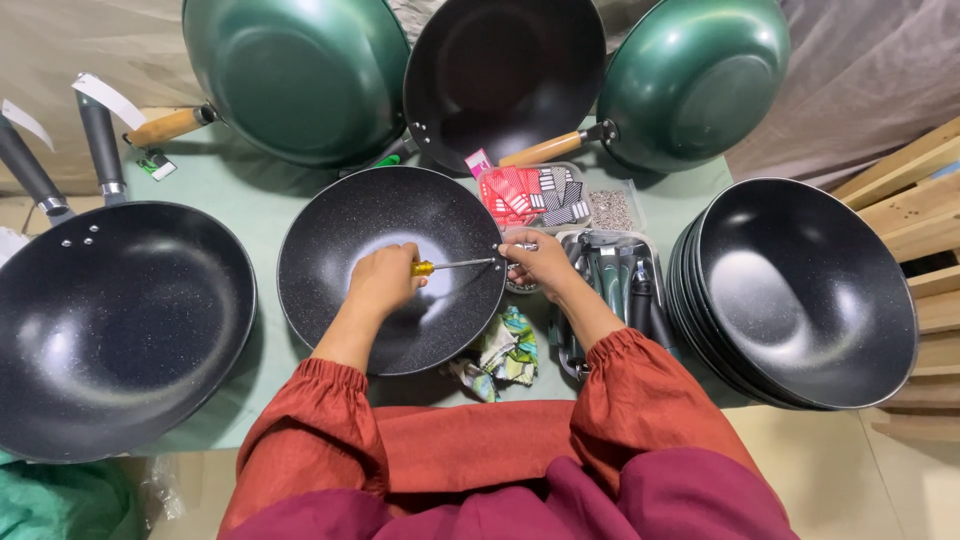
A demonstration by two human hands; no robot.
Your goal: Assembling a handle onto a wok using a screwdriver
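A black speckled wok [330, 250] without a handle lies in front of me on the pale green table [250, 190]. Inside it, my left hand [383, 281] grips a yellow-handled screwdriver [450, 265] whose shaft points right at the wok's rim. My right hand [538, 262] pinches something small at that rim, right at the screwdriver's tip; what it pinches is too small to tell. Both my sleeves are rust-orange.
A stack of black woks [810, 290] stands at the right, a finished black wok with handle [110, 320] at the left. Two green woks [300, 70] [690, 75] and a black one [500, 70] lean at the back. Trays of handles [620, 285] and screws [612, 210], a cloth [505, 352].
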